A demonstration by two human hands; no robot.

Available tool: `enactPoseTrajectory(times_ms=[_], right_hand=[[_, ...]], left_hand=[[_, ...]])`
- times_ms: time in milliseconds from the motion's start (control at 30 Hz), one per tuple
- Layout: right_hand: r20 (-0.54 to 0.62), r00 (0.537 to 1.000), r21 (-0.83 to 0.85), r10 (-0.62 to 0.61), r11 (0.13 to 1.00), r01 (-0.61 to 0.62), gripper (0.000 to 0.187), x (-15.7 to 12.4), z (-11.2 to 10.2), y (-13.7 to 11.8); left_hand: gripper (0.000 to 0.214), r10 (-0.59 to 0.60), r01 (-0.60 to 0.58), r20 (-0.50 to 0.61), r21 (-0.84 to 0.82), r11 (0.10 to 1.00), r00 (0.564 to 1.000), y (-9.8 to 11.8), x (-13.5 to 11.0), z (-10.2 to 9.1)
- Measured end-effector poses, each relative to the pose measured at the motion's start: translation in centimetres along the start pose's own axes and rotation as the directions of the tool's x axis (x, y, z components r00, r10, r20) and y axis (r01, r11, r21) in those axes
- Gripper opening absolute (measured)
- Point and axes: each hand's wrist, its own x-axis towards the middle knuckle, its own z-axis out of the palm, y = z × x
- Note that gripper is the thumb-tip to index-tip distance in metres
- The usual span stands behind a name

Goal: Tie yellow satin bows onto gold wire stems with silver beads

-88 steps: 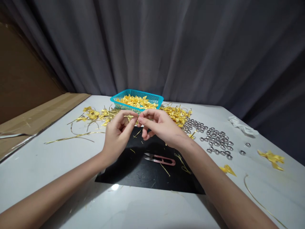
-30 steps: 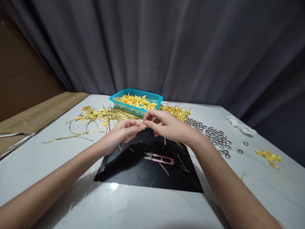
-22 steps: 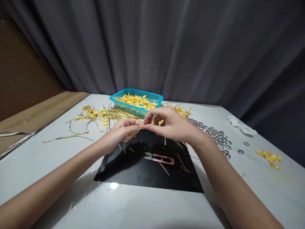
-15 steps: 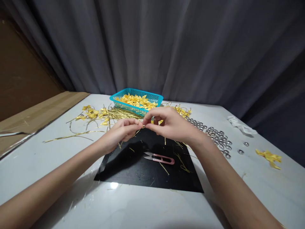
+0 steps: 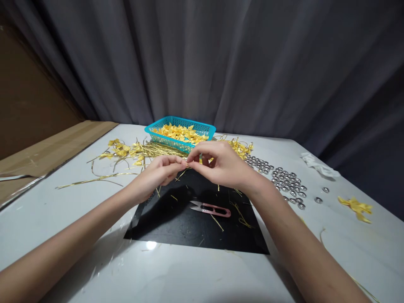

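Note:
My left hand [image 5: 160, 174] and my right hand [image 5: 219, 164] meet fingertip to fingertip above the far part of a black mat [image 5: 176, 231]. Both are closed in a pinch, thumbs against forefingers. Whatever sits between the fingertips is too small and covered to name. Below them on the mat lie pink-handled thread snips [image 5: 211, 209], blades pointing left. Short gold cord scraps [image 5: 241, 216] are scattered around the snips. Just beyond the hands is a bundle of gold cords [image 5: 160, 149].
A blue basket [image 5: 148, 129] of yellow ribbon pieces [image 5: 181, 132] stands at the back. Several silver domed pieces [image 5: 288, 181] spread to the right, near a white cloth [image 5: 320, 166] and a yellow ribbon bow [image 5: 356, 208]. Cardboard [image 5: 57, 145] borders the table's left side.
My right hand has shifted slightly left, its fingertips closer against the left hand's. The small yellowish bit between them is now hardly visible. A gold strand shows more beside my right forearm.

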Motion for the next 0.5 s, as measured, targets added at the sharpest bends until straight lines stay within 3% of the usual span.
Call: enactPoseTrajectory(times_ms=[167, 500], right_hand=[[0.045, 0.997, -0.044, -0.062, 0.997, 0.064, 0.011, 0.14, 0.34, 0.6], [0.059, 0.993, -0.123, -0.105, 0.986, 0.112, 0.012, 0.19, 0.19, 0.98]], left_hand=[[0.019, -0.01, 0.01, 0.007, -0.014, 1.0, 1.0, 0.01, -0.01, 0.03], [0.019, -0.059, 0.073, 0.069, -0.223, 0.972, 0.996, -0.71, 0.3, -0.4]])
